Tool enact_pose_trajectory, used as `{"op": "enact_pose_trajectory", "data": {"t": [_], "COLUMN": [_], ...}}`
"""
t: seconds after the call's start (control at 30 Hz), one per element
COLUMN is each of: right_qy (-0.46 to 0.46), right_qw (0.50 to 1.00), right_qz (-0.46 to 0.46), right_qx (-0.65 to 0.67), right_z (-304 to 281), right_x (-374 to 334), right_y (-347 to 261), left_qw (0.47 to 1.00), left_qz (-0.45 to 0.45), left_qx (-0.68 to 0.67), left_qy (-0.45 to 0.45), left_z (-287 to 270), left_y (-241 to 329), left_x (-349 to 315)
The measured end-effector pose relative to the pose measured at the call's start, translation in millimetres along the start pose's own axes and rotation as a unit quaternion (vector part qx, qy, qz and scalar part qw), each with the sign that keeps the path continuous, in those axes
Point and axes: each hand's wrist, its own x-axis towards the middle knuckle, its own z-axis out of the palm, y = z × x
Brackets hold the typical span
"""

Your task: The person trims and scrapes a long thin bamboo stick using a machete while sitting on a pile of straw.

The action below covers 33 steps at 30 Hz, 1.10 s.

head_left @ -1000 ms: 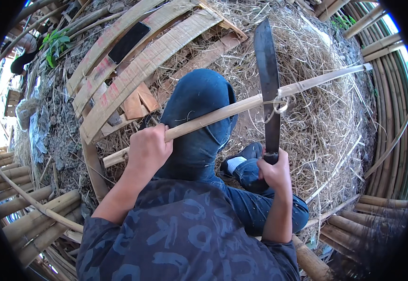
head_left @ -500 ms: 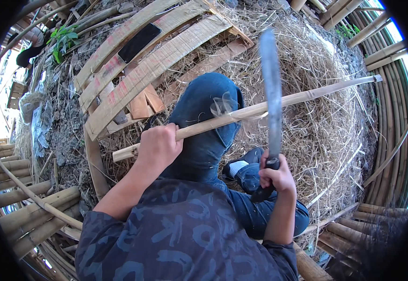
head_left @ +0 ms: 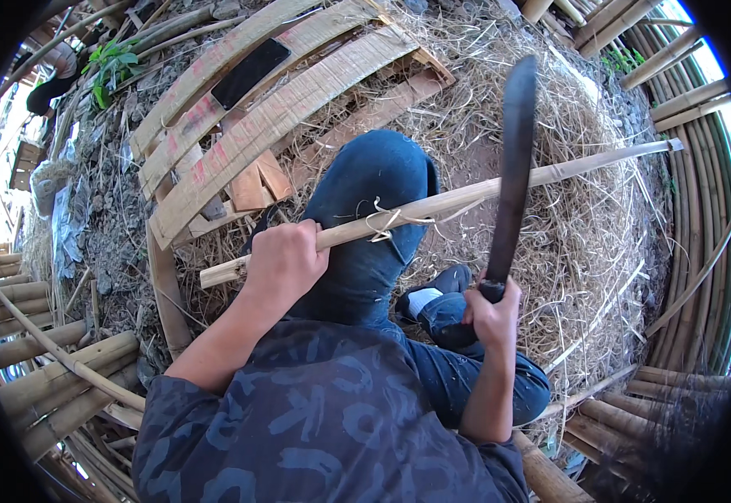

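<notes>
My left hand (head_left: 288,261) is wrapped round a long pale bamboo strip (head_left: 432,204) near its left end. The strip lies slantwise across my raised knee, its far end reaching out to the right. Thin curled shavings (head_left: 386,220) cling to it at the knee. In my right hand (head_left: 494,312) is the black handle of a machete (head_left: 516,159). Its long dark blade points up and away, crossing over the strip; whether the edge touches the wood I cannot tell.
A wooden slat pallet (head_left: 298,92) lies at the upper left with a black phone (head_left: 250,74) on it. Shavings (head_left: 579,243) blanket the ground to the right. Bamboo poles (head_left: 701,201) wall the right side, and more poles (head_left: 72,377) stand at the lower left. A person (head_left: 46,88) is partly visible far left.
The machete has swung right along the strip, its blade now leaning right and looking darker. My right hand shifted slightly with it. The shavings at the knee have changed shape; my left hand stays put.
</notes>
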Motion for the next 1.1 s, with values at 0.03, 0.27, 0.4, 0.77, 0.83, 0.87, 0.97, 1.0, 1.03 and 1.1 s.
{"op": "enact_pose_trajectory", "data": {"t": [0.03, 0.27, 0.4, 0.77, 0.83, 0.87, 0.97, 1.0, 1.03, 1.1], "right_qy": [-0.019, -0.024, -0.110, -0.049, -0.017, 0.008, -0.008, -0.039, -0.067, -0.074], "right_qw": [1.000, 0.998, 0.991, 0.998, 0.999, 0.997, 1.000, 0.998, 0.997, 0.990], "right_qz": [-0.001, 0.018, 0.013, -0.009, 0.002, 0.013, 0.009, -0.006, -0.006, -0.055], "right_qx": [-0.016, 0.046, -0.072, -0.044, 0.030, 0.072, 0.002, -0.053, -0.044, -0.104], "right_z": [1, -6, 2, 1, -4, -5, 6, 6, 13, 15], "right_x": [-1, 1, -8, -8, -3, 1, -4, -7, -12, -14], "right_y": [2, 9, 7, 7, -3, 1, 8, 20, 14, 0], "left_qw": [1.000, 1.000, 1.000, 1.000, 1.000, 1.000, 1.000, 1.000, 1.000, 0.999], "left_qz": [0.000, 0.006, -0.002, 0.004, 0.004, 0.004, 0.008, 0.012, 0.009, 0.004], "left_qx": [-0.001, -0.001, 0.002, -0.002, -0.005, -0.004, -0.004, -0.005, -0.016, -0.035], "left_qy": [-0.004, -0.017, -0.016, -0.024, -0.028, -0.031, -0.018, -0.010, -0.015, -0.029], "left_z": [0, 1, 1, -1, 0, 1, 1, 0, 1, 4], "left_y": [-1, 0, -3, -3, -4, -2, 0, 2, 1, -3], "left_x": [1, 1, 2, 2, 2, 2, 4, 5, 6, 7]}}
